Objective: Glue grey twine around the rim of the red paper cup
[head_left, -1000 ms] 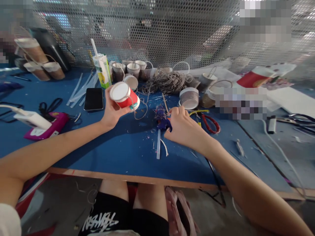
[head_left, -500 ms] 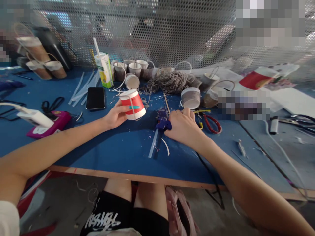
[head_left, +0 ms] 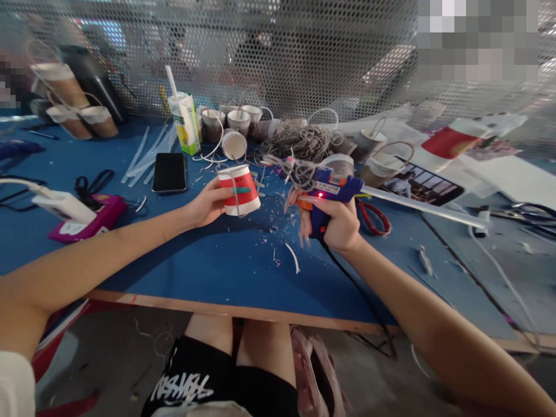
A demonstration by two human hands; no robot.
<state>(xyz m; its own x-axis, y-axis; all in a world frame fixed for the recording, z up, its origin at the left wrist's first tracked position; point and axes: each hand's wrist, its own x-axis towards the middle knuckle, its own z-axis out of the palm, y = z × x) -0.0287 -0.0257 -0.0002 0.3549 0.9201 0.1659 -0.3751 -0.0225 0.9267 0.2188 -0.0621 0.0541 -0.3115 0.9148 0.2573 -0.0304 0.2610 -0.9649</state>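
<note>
My left hand is closed around the side of a red and white paper cup, held tilted above the table. A grey cord runs down the cup's side. My right hand grips the handle of a blue hot glue gun, raised off the table with its nozzle pointing left toward the cup. A red light glows on the gun, and stringy waste clings round its front. From its back a long clear glue stick sticks out to the right. Cup and gun are apart.
Behind lie a heap of grey cord, several cord-wrapped cups and a drink carton. A black phone and a magenta power strip are at left. Red-handled pliers and a lit phone lie right.
The glue gun has been lifted from the table by my right hand and turned, its glue stick now pointing right. The cup has shifted slightly right and down. A phone screen shows at right.
</note>
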